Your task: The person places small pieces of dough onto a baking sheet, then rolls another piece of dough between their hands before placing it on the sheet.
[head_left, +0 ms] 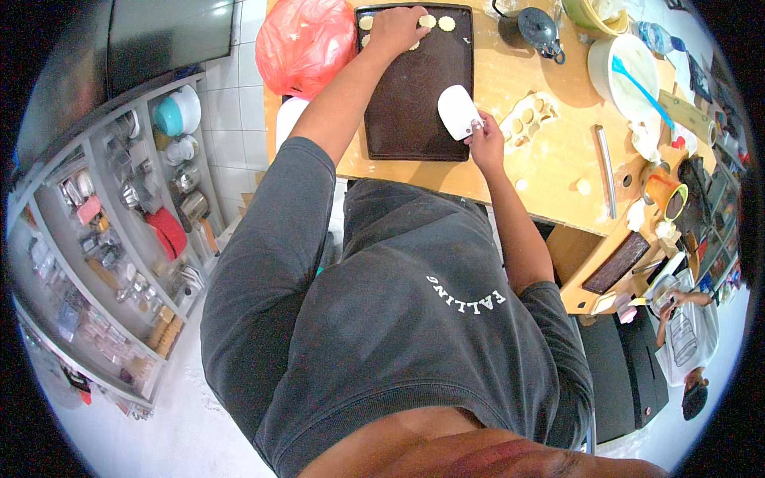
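My left hand (pixel 397 30) is at the far end of the dark baking tray (pixel 416 111), fingers curled down among small pale scalloped dough rounds (pixel 446 24); whatever they grip is hidden. My right hand (pixel 487 139) holds a white flat scraper (pixel 457 112) over the tray's near right part. Right of the tray lies a rolled-out dough scrap (pixel 530 119) with round holes cut through it, and small pale dough pieces (pixel 582 186) sit nearer the table edge.
A pink plastic bag (pixel 299 48) sits left of the tray. The wooden table (pixel 558 203) holds a kettle (pixel 534 32), white bowl (pixel 606 76), metal rod (pixel 604 167) and orange container (pixel 663 191). Shelving (pixel 143 239) stands left; another person (pixel 685 342) is at far right.
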Demonstrator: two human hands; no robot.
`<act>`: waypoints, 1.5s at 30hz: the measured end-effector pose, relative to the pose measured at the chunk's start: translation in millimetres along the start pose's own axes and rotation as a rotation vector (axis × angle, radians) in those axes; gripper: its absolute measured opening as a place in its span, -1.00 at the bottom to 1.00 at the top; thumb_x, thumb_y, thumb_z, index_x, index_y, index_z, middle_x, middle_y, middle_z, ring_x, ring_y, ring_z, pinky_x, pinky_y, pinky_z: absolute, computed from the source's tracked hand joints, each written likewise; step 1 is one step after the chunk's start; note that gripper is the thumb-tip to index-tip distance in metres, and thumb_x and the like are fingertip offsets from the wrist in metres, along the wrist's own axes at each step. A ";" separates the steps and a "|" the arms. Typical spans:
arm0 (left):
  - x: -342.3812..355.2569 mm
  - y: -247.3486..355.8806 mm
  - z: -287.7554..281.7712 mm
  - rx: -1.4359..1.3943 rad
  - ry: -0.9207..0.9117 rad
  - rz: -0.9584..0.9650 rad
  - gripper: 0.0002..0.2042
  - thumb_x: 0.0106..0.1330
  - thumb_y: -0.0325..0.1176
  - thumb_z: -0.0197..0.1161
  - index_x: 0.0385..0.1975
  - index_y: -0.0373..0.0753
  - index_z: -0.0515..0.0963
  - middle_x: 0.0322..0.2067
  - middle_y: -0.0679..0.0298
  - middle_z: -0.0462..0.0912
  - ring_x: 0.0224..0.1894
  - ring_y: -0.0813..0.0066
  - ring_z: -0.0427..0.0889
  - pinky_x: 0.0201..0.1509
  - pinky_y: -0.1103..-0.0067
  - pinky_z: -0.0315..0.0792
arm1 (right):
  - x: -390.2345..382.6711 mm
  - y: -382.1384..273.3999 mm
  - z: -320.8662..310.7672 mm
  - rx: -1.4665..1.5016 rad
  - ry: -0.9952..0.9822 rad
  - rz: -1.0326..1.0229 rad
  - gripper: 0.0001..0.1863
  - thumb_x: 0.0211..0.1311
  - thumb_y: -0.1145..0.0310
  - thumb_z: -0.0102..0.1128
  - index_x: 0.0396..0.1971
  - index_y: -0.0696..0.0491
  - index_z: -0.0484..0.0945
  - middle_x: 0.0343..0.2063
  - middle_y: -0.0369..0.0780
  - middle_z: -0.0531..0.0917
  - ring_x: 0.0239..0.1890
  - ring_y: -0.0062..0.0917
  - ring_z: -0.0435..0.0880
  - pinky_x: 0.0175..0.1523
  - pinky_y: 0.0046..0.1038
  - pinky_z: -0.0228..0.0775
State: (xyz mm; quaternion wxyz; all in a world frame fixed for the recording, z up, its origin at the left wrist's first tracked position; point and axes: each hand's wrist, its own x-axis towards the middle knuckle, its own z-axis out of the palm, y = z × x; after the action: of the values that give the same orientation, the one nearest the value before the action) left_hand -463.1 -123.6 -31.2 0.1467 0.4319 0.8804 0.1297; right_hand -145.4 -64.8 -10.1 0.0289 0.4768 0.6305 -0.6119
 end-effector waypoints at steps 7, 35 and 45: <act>-2.9 11.1 -15.1 0.035 -0.043 -0.017 -0.59 0.20 0.00 0.27 0.01 0.00 0.59 -0.27 0.11 0.72 -0.18 0.10 0.69 -0.10 0.23 0.54 | 3.8 10.7 -0.6 -0.010 0.006 -0.004 -0.69 0.43 0.42 -0.02 0.09 0.20 0.44 -0.36 -0.13 0.68 -0.53 -0.60 0.60 -0.39 -0.51 0.47; 9.4 31.0 -18.0 0.011 -0.015 0.108 -0.53 0.18 0.05 0.29 0.07 0.04 0.56 -0.13 0.21 0.70 -0.06 0.19 0.67 -0.04 0.28 0.54 | 2.2 11.0 -1.2 0.064 -0.010 0.004 -0.68 0.44 0.40 -0.01 0.12 0.16 0.42 -0.38 -0.23 0.64 -0.55 -0.67 0.54 -0.46 -0.61 0.36; 17.6 39.5 -6.4 0.077 -0.043 0.088 -0.60 0.19 0.01 0.29 -0.02 -0.01 0.59 -0.26 0.16 0.72 -0.17 0.15 0.70 -0.12 0.24 0.55 | 3.4 9.0 -3.5 0.005 -0.010 -0.034 -0.68 0.42 0.41 -0.02 0.09 0.22 0.44 -0.38 -0.15 0.67 -0.54 -0.61 0.59 -0.39 -0.54 0.45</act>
State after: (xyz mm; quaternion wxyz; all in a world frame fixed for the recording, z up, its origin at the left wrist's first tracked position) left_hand -447.2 -86.8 -13.9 0.1433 0.4780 0.8616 0.0928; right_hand -139.7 -61.9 -18.0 0.0203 0.4628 0.6367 -0.6164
